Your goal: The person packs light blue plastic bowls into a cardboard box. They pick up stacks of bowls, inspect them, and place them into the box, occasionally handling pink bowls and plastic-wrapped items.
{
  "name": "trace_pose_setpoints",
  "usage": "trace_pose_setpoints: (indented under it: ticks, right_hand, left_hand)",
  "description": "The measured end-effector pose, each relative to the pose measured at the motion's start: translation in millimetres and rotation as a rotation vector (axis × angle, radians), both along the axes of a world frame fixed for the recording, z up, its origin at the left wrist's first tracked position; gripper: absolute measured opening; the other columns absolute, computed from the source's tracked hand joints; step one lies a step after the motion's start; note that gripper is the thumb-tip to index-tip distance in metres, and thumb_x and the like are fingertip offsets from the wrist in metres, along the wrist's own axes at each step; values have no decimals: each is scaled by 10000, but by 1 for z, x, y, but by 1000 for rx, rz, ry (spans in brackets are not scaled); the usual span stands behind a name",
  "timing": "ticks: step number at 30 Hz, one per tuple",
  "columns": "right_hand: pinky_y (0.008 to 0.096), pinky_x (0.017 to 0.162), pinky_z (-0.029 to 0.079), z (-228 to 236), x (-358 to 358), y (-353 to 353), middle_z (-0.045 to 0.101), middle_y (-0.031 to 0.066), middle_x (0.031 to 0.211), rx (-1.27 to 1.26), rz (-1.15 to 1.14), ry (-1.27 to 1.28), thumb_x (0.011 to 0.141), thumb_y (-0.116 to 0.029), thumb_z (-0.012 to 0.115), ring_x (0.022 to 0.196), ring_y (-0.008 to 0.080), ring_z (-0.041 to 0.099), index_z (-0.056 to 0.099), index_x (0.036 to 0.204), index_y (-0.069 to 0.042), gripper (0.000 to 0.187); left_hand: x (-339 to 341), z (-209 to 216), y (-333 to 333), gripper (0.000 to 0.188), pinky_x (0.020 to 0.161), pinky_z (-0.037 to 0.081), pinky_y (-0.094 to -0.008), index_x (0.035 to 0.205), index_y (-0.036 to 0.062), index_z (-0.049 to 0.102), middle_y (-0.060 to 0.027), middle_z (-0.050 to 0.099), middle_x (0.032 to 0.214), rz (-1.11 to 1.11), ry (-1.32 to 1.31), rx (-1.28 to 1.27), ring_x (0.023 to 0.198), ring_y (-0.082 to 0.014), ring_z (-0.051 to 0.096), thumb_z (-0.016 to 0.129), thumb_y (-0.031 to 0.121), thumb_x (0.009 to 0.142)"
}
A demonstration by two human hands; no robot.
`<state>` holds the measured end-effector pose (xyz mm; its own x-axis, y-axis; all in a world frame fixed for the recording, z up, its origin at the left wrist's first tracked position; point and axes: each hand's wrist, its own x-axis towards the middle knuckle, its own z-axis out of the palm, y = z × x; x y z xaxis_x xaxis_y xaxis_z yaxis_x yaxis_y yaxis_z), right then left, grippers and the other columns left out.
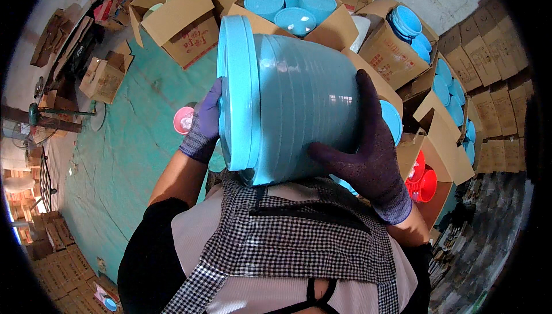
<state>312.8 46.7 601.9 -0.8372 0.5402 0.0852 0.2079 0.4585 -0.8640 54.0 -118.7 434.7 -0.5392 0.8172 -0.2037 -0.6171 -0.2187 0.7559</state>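
A large light-blue plastic bucket lies on its side in the air before my chest. Its mouth and thick banded rim face left and its narrower base faces right. Glossy clear film seems to cover the wall; I cannot tell whether more buckets are nested inside. My left hand, in a purple knit glove, grips the rim end, its fingers partly hidden behind it. At the base end my right hand, in a dark purple glove, clasps the wall with thumb and fingers spread around it. Both hands bear the bucket between them.
Ahead, an open carton holds several blue buckets. More open cartons with blue buckets and red buckets stand at right. A small pink bucket sits on the green floor sheet. Stacked cartons line the right wall.
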Motion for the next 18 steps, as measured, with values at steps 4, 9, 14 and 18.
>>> trace_pose_setpoints:
  ticks: [4,9,14,18]
  right_hand:
    - [430,1036,419,4,-5,-4,445,240,1382,-49,-11,6,641,-247,857,1225,313,508,168,1500,-4,1127]
    - [426,1036,421,-1,-4,0,443,247,1378,-38,-8,-3,635,-250,863,1235,320,498,170,1489,22,1133]
    - [427,1035,425,1,-4,8,438,263,1371,32,15,-34,623,-291,873,1235,320,498,188,1474,52,1145]
    - [430,1037,425,7,-9,4,426,267,1376,64,-3,-79,603,-336,882,1247,324,489,199,1466,70,1173]
  left_hand:
    - [-3,-5,-3,552,912,535,-376,1346,-10,454,-174,609,1200,20,16,2,1035,-239,641,416,430,1015]
    - [0,-3,-4,557,929,523,-376,1344,-14,456,-174,604,1215,18,22,-19,1042,-244,639,410,433,1015]
    - [1,4,-9,566,941,517,-369,1345,-28,450,-176,603,1219,25,72,-84,1043,-248,640,397,430,1018]
    - [6,20,-14,572,958,506,-373,1354,-28,443,-179,589,1245,39,186,-151,1068,-250,628,398,432,1016]
